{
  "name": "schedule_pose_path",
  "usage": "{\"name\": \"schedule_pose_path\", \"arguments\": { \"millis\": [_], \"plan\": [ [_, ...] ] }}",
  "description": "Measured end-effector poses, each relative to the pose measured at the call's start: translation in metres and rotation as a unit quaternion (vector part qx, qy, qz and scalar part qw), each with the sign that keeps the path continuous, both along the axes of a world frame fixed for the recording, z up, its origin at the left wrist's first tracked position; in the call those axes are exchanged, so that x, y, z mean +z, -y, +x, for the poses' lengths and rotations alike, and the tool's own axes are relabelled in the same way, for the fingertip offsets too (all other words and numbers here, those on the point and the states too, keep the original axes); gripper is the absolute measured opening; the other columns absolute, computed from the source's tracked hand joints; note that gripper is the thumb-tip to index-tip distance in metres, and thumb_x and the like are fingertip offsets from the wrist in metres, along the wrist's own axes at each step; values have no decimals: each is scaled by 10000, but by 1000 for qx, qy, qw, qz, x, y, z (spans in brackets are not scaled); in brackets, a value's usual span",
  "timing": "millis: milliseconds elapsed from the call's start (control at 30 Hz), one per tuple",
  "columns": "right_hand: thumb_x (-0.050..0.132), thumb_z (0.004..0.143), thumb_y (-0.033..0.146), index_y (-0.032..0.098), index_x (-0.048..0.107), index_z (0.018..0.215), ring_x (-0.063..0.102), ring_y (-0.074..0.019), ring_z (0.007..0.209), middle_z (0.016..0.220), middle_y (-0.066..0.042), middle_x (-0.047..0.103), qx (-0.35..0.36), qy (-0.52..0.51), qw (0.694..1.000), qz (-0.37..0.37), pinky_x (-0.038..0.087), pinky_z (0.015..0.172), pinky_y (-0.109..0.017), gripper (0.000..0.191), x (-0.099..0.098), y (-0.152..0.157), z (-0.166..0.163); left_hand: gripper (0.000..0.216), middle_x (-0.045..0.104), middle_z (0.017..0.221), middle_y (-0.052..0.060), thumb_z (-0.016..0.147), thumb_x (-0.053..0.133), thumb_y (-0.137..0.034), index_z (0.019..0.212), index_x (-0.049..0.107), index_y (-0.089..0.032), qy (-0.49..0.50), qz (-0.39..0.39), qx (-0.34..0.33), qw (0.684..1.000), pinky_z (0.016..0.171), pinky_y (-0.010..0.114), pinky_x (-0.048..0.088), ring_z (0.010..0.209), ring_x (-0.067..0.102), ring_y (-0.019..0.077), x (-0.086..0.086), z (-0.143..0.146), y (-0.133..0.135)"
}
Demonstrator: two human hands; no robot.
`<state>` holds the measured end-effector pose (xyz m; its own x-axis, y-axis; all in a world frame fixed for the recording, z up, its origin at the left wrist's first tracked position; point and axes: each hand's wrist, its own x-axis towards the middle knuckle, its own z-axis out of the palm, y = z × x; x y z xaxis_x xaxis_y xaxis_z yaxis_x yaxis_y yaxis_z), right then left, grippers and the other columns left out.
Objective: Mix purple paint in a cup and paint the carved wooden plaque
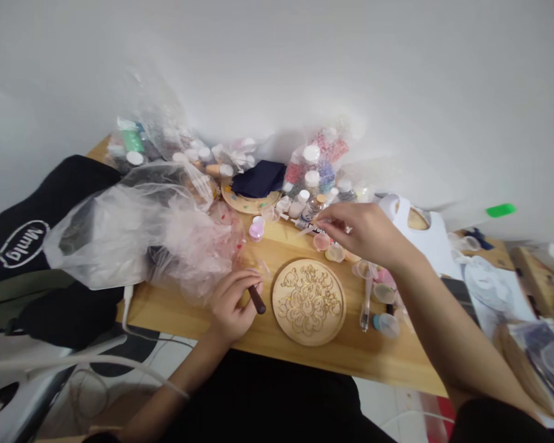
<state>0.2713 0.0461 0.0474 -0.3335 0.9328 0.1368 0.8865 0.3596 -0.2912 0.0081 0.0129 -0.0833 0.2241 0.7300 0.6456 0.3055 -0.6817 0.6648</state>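
A round wooden disc (308,301) with a carved floral outline lies near the front edge of the wooden table (387,357). My left hand (233,304) rests just left of the disc, closed on a dark stick-like tool (257,300). My right hand (362,231) reaches beyond the disc, fingers pinched on a thin clear dropper (310,229) above small cups of coloured liquid (328,247). A small pink-filled cup (257,230) stands further left.
Crumpled clear plastic bags (138,237) cover the table's left part. Bottles and bags of beads (313,166) crowd the back by the white wall. A second painted disc with a dark cloth (253,187) lies behind. More cups and a pipette (366,304) sit right of the disc.
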Motion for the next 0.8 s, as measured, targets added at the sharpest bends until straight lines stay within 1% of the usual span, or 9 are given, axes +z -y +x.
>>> {"name": "schedule_pose_path", "arguments": {
  "millis": [200,300,467,633,800],
  "plan": [
    [481,925,185,169,621,776,599,-167,641,735,-67,694,0,80,997,-16,377,604,-270,205,7,-8,-11,171,718,930,54,827,660,-39,939,667,-167,-6,1,-3,1000,818,293,599,873,719,173,1,-1,-1],
    [457,922,173,172,594,771,566,-165,629,718,-64,667,4,100,995,-30,355,604,-277,204,9,-11,-15,167,720,932,52,829,659,-43,938,666,-169,-7,0,-1,1000,814,294,598,873,720,173,1,-1,-1],
    [427,915,154,181,551,730,524,-154,618,678,-49,619,22,90,996,-19,351,604,-272,224,9,-13,-18,166,724,934,47,828,659,-48,935,668,-175,-2,-7,1,1000,812,296,599,871,722,174,0,-1,0],
    [443,914,165,185,547,716,531,-153,635,689,-50,623,29,69,997,-11,358,606,-266,225,8,-14,-19,160,725,936,51,835,656,-54,936,666,-178,-8,-3,2,1000,804,306,602,869,722,176,0,-1,0],
    [450,915,175,175,582,752,559,-162,662,735,-62,660,34,49,998,-13,373,625,-273,210,7,-15,-18,157,723,931,52,838,654,-54,937,664,-177,-9,-2,5,1000,800,304,605,861,723,174,0,-1,0]
  ]
}}
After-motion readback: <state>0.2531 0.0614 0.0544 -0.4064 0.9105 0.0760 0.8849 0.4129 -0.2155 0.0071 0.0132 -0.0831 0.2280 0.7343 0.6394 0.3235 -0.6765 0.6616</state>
